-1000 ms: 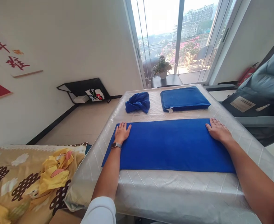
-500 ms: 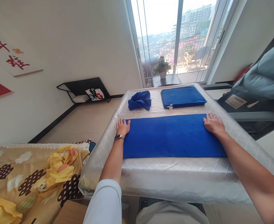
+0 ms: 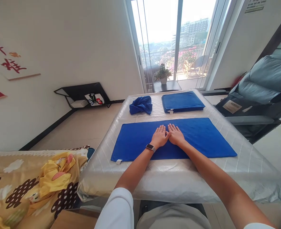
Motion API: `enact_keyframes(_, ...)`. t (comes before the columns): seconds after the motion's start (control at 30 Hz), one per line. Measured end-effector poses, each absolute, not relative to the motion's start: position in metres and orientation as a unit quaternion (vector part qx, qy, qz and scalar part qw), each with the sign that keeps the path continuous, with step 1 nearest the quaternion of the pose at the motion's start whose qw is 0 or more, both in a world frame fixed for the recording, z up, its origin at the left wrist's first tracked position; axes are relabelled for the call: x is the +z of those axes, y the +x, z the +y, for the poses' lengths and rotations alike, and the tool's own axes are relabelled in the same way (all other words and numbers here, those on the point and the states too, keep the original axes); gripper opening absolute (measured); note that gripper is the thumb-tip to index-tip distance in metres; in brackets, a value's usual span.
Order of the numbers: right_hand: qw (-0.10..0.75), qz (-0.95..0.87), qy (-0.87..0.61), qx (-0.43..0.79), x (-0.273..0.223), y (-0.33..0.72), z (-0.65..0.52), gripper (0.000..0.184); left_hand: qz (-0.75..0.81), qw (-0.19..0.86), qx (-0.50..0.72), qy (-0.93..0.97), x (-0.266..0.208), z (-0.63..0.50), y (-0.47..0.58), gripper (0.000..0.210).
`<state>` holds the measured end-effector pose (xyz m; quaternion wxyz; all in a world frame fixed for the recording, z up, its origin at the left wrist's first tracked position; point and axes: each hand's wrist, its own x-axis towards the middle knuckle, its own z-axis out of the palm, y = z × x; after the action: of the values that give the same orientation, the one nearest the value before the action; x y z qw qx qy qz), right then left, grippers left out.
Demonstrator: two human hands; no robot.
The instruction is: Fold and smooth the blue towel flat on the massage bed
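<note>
A blue towel [image 3: 133, 140] lies spread flat on the table, with a small white tag at its near left corner. Both palms press on its middle, side by side with the thumbs meeting. My left hand [image 3: 160, 136], with a watch at the wrist, has its fingers stretched out flat. My right hand [image 3: 176, 134] lies flat as well, fingers pointing away from me. Behind the towel, a crumpled blue cloth [image 3: 140, 105] sits on the left and a stack of folded blue towels [image 3: 183, 101] on the right.
The table [image 3: 169, 181] wears a shiny quilted cover. At the left are a patterned bedspread [image 3: 13, 168] with yellow cloth [image 3: 55, 175] on it and a cardboard box [image 3: 75, 219]. A grey recliner [image 3: 262, 86] stands at the right, a potted plant [image 3: 163, 76] beyond the table.
My hands have moved inward from the towel's left and right ends to its middle, staying flat on it. The tag at the near left corner now shows. The view has shifted slightly.
</note>
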<state>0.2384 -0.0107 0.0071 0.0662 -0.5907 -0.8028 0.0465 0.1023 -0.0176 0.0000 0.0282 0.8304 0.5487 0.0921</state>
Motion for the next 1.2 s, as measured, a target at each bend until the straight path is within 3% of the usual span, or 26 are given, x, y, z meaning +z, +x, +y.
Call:
enact_keyframes(0.2,0.037,-0.795,-0.602,0.065,0.007,0.276,-0.009,0.071,0.595,0.035,0.061,0.801,0.004,-0.023,0.045,0.081)
enact_keyframes(0.57,0.043,-0.648,-0.760,0.033,-0.007,0.507,-0.028,0.074,0.736,0.001,0.011,0.677,-0.009,-0.088,-0.154,0.081)
enact_keyframes(0.77,0.089,-0.700,-0.707,-0.049,0.016,0.427,-0.048,0.070,0.705,-0.039,0.058,0.706,0.010,-0.082,-0.099,0.082)
enact_keyframes(1.0,0.072,-0.823,-0.562,0.046,0.017,0.258,-0.065,0.068,0.511,0.006,0.101,0.854,0.021,-0.070,0.065,0.071)
enact_keyframes(1.2,0.030,-0.807,-0.587,0.062,0.005,0.260,-0.073,0.070,0.514,0.030,0.080,0.854,0.006,-0.080,0.077,0.073)
